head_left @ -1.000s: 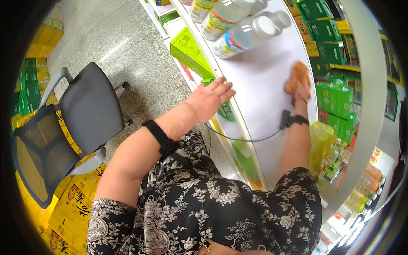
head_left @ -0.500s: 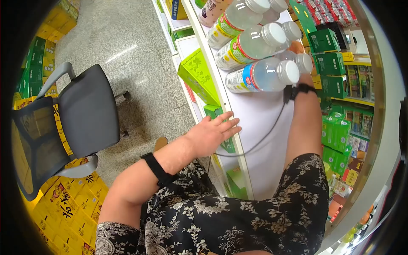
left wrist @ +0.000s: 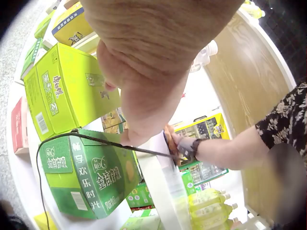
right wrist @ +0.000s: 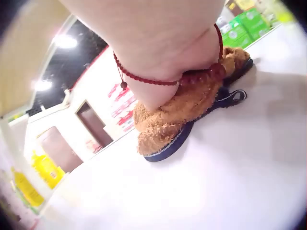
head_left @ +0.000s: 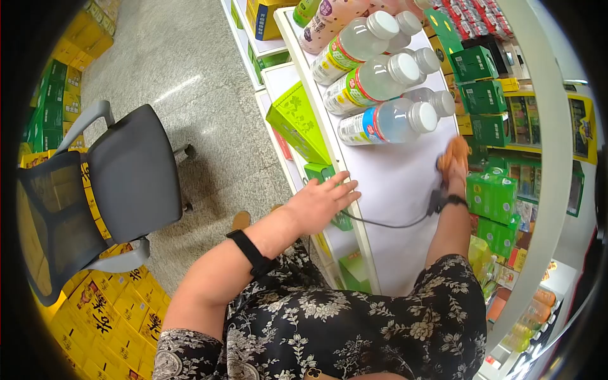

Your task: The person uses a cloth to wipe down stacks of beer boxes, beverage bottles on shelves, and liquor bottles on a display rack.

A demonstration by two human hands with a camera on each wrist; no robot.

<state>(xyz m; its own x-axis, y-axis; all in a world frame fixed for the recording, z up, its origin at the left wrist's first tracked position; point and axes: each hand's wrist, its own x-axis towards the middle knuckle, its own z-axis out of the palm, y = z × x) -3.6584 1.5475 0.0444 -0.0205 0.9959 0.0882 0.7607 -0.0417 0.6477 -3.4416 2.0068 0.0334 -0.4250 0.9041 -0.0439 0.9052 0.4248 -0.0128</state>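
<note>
An orange-brown fluffy cloth (head_left: 455, 154) with a dark blue edge and loop lies under my right hand (head_left: 455, 172) near the far edge of the white counter top (head_left: 405, 183). In the right wrist view the cloth (right wrist: 180, 112) is bunched beneath the right hand (right wrist: 153, 43), flat against the white surface; the fingers are hidden. My left hand (head_left: 318, 204) rests with spread fingers on the counter's near edge, above a dark green box (left wrist: 91, 172). Clear bottles with white caps, one a blue-labelled bottle (head_left: 386, 123), stand beyond both hands.
A black cable (head_left: 392, 225) crosses the counter between the wrists. Pink dotted bottles (head_left: 335, 22) stand behind the clear ones. A light green box (head_left: 297, 123) sits on the shelf below. At the left are a grey office chair (head_left: 133, 168) and yellow cartons (head_left: 107, 310).
My right hand, with the cloth, went forward behind the bottles and has come back toward me along the far edge. The left hand has stayed on the near edge.
</note>
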